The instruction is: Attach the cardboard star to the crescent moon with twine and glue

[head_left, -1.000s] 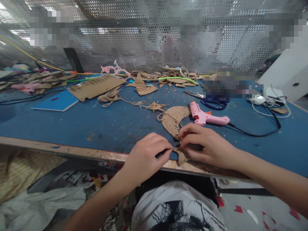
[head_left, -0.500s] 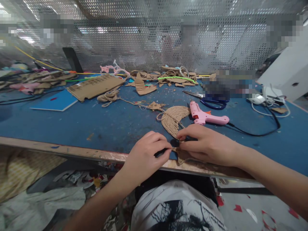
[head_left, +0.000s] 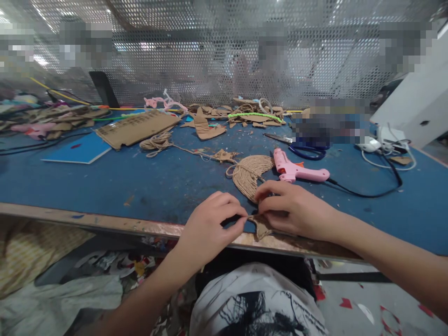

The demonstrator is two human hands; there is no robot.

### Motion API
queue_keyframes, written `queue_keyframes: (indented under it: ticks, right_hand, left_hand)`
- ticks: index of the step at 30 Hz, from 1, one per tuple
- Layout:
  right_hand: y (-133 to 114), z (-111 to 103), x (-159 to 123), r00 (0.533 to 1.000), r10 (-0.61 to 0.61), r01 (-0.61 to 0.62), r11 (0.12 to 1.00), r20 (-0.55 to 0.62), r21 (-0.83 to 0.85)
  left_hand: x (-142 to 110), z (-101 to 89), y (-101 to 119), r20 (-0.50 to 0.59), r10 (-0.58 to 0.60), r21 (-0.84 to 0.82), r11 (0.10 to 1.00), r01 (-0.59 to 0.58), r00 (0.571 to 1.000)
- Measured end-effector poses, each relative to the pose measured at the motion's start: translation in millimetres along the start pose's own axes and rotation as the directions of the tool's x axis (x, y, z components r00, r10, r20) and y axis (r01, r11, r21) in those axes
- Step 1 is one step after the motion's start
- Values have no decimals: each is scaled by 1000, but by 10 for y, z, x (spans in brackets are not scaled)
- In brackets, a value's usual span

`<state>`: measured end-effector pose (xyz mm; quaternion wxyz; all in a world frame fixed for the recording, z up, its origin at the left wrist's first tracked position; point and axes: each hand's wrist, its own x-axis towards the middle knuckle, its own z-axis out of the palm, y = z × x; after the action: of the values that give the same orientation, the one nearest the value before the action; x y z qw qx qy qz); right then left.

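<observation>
1. Cardboard piece (head_left: pixel 262 228), just below the twine crescent (head_left: pixel 250 175), shows more than before.
2. Left hand (head_left: pixel 212 219): fingers clamped on its tip.
3. Right hand (head_left: pixel 301 207): fingers touching it; whether clamped, I cannot tell.

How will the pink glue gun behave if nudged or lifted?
The glue gun looks like hard plastic, so likely stiff and a bit slick. Lying flat on its side, it would probably slide or swivel rather than roll. The attached black cord may drag.
</observation>
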<state>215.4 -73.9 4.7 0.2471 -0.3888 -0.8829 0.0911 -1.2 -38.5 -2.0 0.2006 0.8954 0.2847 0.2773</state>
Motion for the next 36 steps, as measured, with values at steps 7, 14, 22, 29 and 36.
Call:
queue_keyframes:
  ticks: [7,14,22,29,36]
  right_hand:
    - [-5,-12,20,995,97,-100,991,27,91]
    - [1,5,14,996,89,-91,991,25,94]
    - [6,14,0,997,72,-73,994,11,78]
    - [-7,-34,-9,994,108,-107,989,-6,105]
    - [80,-260,-81,971,157,-153,988,-178,34]
  left_hand:
    - [-2,-42,-39,39,15,-14,1000,-14,999]
    - [18,-126,-84,133,-12,-50,999,19,991]
    - [27,-55,-64,108,-3,-12,1000,4,994]
    - [0,-43,-39,105,-15,13,1000,14,994]
    - [16,-56,-34,123,-25,4,1000,24,992]
